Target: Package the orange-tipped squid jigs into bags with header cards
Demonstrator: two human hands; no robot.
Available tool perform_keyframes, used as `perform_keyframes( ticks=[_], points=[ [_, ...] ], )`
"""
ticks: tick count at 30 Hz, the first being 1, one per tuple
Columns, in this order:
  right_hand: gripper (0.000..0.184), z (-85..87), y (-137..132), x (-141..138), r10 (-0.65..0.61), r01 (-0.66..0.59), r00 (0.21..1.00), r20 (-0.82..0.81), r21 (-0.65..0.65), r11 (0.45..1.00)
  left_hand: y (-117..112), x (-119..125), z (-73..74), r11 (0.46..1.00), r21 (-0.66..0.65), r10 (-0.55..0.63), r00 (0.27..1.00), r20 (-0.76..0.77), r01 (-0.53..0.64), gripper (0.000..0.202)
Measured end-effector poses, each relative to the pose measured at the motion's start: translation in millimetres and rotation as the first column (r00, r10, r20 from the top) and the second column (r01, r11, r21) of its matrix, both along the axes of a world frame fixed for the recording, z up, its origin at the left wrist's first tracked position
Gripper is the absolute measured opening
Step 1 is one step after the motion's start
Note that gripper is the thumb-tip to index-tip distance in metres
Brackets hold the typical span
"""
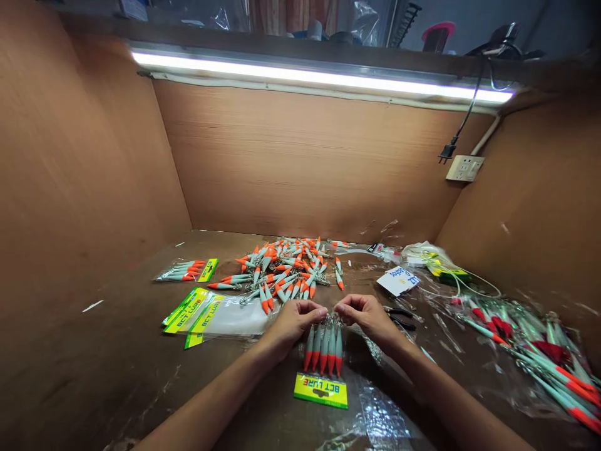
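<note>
My left hand (293, 322) and my right hand (369, 316) meet at the middle of the table, fingers pinched on the hooked top ends of a row of several grey lures with orange tips (323, 347). The lures lie side by side, tips toward me, in or on a clear bag with a yellow-green "BCT LURE" header card (320, 389). Behind my hands lies a loose pile of the same lures (284, 269).
Empty bags with yellow-green headers (200, 313) lie at the left, a filled pack (185, 270) farther back left. Black pliers (399, 317) and a white card (398, 280) sit at the right. Larger lures in plastic (530, 351) crowd the right. Wooden walls enclose the table.
</note>
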State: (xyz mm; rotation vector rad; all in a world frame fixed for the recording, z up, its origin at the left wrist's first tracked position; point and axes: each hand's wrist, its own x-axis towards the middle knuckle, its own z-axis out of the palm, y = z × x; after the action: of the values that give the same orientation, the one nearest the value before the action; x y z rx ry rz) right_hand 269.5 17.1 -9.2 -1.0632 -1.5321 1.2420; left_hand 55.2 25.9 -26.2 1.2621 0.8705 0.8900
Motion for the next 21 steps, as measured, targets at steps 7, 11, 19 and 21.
perform_keyframes(
  ticks=[7, 11, 19, 21],
  points=[
    [0.026, 0.0, -4.3, -0.9, -0.038, -0.016, 0.967, 0.252, 0.21, 0.978, 9.5, -8.1, -6.3, 0.996, 0.073, 0.054, 0.997, -0.046, -0.05, 0.035],
    [0.018, -2.3, -8.8, -4.4, -0.101, -0.045, 0.928, 0.36, 0.376, 0.926, 16.6, -21.4, 8.3, 0.979, 0.204, 0.007, 0.991, -0.134, 0.02, 0.029],
    [0.014, -15.1, -12.8, -5.0, -0.073, -0.2, 0.865, 0.497, 0.476, 0.856, 8.8, -35.8, 18.4, 0.807, 0.532, 0.042, 0.874, -0.485, 0.256, 0.016],
    [0.015, -19.5, -13.6, -4.9, -0.084, -0.208, 0.85, 0.521, 0.477, 0.854, 2.3, -38.2, 15.9, 0.8, 0.539, 0.067, 0.854, -0.516, 0.263, 0.014]
  ],
)
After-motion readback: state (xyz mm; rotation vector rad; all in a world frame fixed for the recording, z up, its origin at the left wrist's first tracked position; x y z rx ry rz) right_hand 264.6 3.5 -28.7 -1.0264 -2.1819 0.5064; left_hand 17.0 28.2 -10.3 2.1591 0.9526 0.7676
